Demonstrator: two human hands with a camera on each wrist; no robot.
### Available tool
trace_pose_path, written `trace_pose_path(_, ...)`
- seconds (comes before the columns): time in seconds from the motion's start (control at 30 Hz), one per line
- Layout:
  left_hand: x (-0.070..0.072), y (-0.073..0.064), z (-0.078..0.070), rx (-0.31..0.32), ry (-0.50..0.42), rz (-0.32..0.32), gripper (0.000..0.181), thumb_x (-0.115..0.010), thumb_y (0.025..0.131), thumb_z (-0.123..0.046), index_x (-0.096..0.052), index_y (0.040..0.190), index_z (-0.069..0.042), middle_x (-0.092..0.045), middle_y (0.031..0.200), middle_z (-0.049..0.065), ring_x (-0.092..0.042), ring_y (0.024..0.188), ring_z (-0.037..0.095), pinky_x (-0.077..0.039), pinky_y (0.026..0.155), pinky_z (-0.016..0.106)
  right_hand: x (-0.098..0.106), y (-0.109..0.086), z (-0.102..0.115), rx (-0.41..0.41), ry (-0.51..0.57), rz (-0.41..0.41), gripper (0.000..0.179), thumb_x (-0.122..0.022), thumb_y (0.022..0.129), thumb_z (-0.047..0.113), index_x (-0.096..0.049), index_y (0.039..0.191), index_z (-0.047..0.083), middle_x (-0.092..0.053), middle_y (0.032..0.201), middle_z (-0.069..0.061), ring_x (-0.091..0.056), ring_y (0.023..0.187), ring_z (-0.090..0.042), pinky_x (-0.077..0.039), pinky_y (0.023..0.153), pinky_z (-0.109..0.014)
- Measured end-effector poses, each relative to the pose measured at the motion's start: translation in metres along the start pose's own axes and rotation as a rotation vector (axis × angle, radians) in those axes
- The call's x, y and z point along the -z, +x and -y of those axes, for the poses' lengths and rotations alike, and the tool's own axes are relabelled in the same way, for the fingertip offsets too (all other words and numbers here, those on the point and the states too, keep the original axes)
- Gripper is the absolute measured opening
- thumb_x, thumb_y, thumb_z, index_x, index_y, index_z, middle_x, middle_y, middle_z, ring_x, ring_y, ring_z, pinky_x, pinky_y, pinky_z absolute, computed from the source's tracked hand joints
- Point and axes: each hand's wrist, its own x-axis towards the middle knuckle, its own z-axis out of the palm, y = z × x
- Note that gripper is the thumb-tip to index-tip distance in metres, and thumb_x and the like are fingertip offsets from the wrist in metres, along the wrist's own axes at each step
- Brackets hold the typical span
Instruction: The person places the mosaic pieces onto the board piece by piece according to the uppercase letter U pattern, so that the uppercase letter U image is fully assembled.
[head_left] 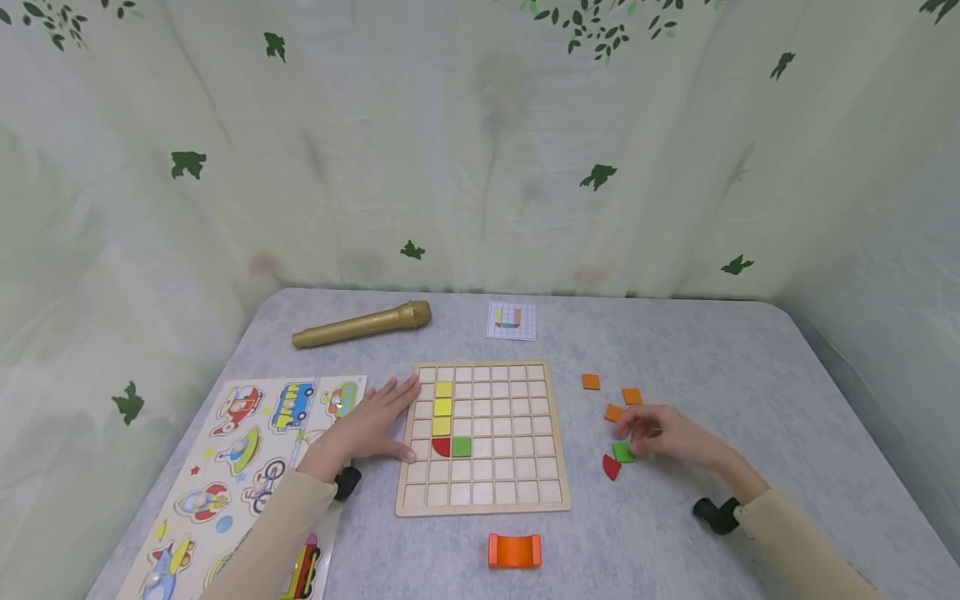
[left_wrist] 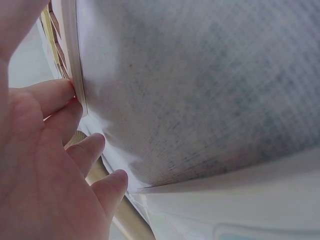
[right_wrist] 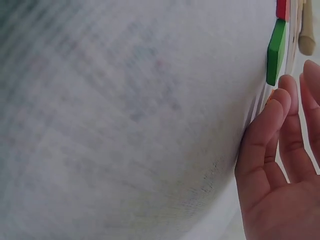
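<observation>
Left grip: the left grip [head_left: 372, 423] is resting on the left rim of the grid board [head_left: 483, 511], its fingers and thumb spreading apart.
Right grip: the right grip [head_left: 670, 435] is hovering low over the tabletop [head_left: 637, 542], its fingers bending loosely and standing a little parted.
Loose green square: the loose green square [head_left: 622, 452] is lying just under the right grip's fingertips; whether they are touching it, I cannot tell.
Loose red piece: the loose red piece [head_left: 611, 467], a rounded wedge, is lying near the right grip, on its near side.
Orange squares: three orange squares [head_left: 591, 382] are lying beyond the right grip, one close to its fingers.
Placed pieces: three yellow squares [head_left: 442, 407] are forming a column right of the left grip, with a red quarter [head_left: 441, 447] below them and a placed green square [head_left: 461, 447] beside that.
Pattern card: the pattern card [head_left: 512, 333] is lying beyond both grips, between them.
Microphone: a gold microphone [head_left: 363, 325] is lying beyond the left grip.
Picture puzzle: the picture puzzle [head_left: 210, 471] is lying under the left forearm.
</observation>
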Motion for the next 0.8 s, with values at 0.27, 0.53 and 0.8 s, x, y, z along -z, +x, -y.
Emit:
trace_pose_path(0.27,-0.001,0.001,0.001,0.008,-0.005,0.009,0.106,-0.078,0.073,-0.046,-0.023,0.15,0.001,-0.016,0.157,0.017,-0.009,0.141,0.043,-0.011,0.11,0.061,-0.007,0.001,0.004,-0.023,-0.103,-0.007,0.019,-0.069,0.083,0.001,-0.065,0.101,0.007,-0.061,0.094,-0.004,-0.053,0.083,-0.02,-0.047,0.07,-0.026)
trace_pose_path(0.53,-0.001,0.001,0.003,0.007,-0.005,0.009,0.105,-0.078,0.074,-0.046,-0.023,0.15,0.002,-0.016,0.157,0.018,-0.01,0.141,0.044,-0.011,0.11,0.061,-0.012,0.004,0.004,-0.013,-0.201,-0.006,0.023,-0.07,0.08,-0.004,-0.065,0.097,0.01,-0.056,0.084,-0.001,-0.05,0.078,-0.016,-0.044,0.066,-0.025)
trace_pose_path(0.8,-0.002,0.001,0.002,0.015,-0.017,0.012,0.105,-0.078,0.074,-0.045,-0.023,0.15,0.001,-0.015,0.157,0.017,-0.009,0.141,0.043,-0.01,0.11,0.061,-0.012,0.004,0.008,-0.009,-0.18,-0.037,0.015,-0.067,0.082,-0.004,-0.065,0.093,0.006,-0.056,0.081,-0.001,-0.051,0.074,-0.016,-0.046,0.063,-0.025)
